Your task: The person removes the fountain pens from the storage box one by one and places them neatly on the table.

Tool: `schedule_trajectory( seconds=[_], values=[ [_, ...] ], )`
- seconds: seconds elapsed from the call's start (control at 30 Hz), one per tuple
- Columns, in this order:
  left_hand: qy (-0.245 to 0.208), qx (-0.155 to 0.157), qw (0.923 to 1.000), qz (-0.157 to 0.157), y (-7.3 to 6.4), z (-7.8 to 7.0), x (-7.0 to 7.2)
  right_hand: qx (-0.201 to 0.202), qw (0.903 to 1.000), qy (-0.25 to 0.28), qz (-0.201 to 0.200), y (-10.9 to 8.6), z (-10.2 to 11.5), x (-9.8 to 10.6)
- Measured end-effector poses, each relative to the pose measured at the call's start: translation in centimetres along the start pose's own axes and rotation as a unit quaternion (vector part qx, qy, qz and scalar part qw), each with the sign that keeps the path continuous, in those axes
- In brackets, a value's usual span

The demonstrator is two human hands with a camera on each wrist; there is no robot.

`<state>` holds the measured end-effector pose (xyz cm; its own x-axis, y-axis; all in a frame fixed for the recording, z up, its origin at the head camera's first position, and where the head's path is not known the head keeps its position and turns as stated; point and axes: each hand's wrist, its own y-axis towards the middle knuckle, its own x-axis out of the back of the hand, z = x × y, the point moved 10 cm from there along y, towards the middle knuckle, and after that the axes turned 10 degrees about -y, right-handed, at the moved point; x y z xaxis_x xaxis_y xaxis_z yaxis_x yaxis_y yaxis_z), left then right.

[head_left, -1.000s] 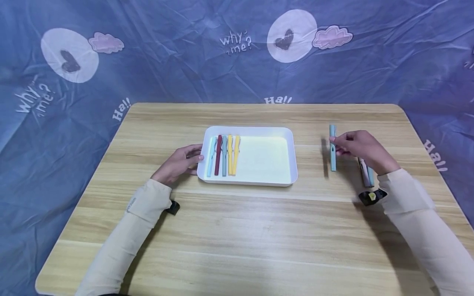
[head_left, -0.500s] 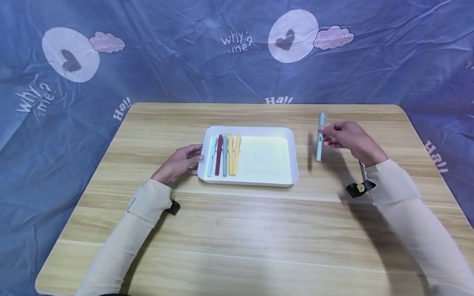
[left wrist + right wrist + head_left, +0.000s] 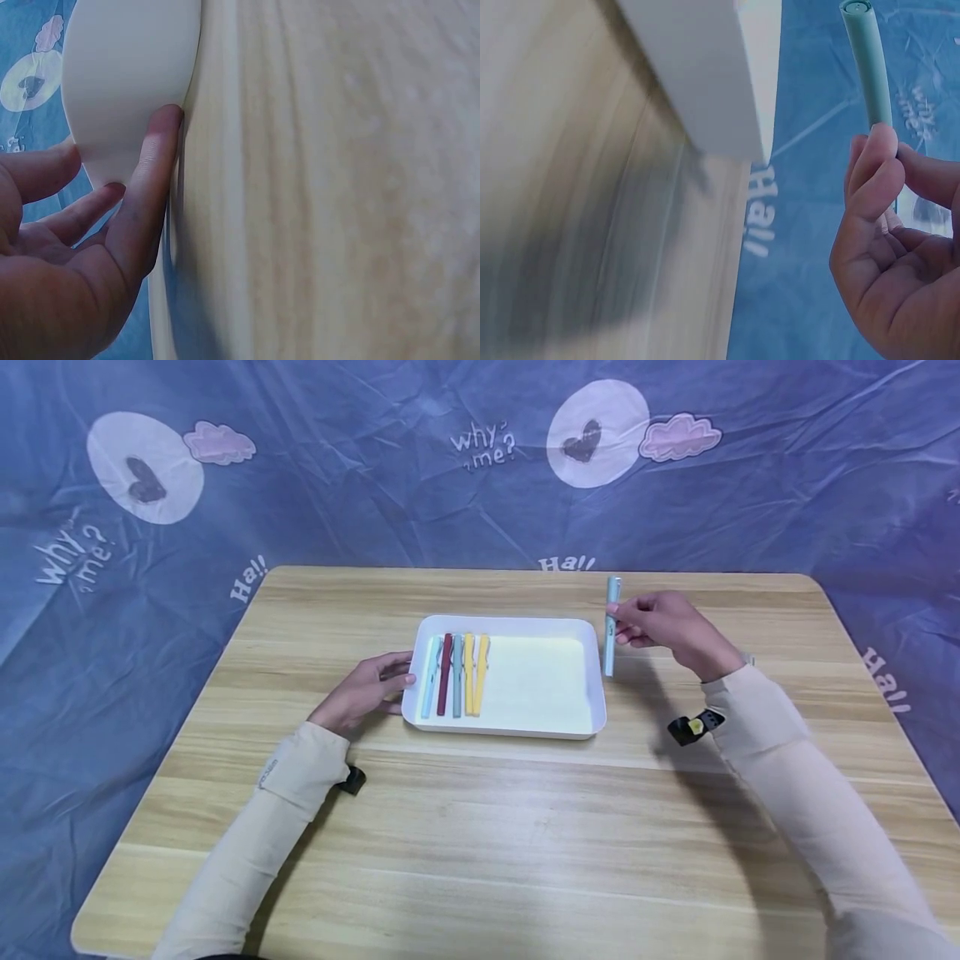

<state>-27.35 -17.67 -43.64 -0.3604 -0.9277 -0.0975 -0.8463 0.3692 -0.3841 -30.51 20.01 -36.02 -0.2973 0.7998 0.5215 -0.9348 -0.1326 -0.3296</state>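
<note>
Right-hand grip (image 3: 671,625) pinches a slim light-blue plastic pen (image 3: 610,650) above the desk (image 3: 480,852), just beside a white rectangular tray (image 3: 532,685); probably light, stiff and slick, it suits a mid-barrel pinch. Left-hand grip (image 3: 356,695), fingers spread, touches the tray's end.

Soft shadows and pale glare mark the table (image 3: 480,860); wrist views look dimmer.

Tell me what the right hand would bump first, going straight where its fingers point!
Probably the right end of the white tray: the right hand, pinching a light blue pen, points that way in the head view. The hand looks raised, so it might pass over instead.
</note>
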Motion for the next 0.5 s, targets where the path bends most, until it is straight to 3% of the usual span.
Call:
schedule_trajectory(
  seconds=[0.5],
  values=[
    [0.013, 0.001, 0.9999, -0.003, 0.0, -0.1, 0.1, 0.012, 0.9986, -0.023, 0.045, 2.1, 3.6, -4.4]
  ],
)
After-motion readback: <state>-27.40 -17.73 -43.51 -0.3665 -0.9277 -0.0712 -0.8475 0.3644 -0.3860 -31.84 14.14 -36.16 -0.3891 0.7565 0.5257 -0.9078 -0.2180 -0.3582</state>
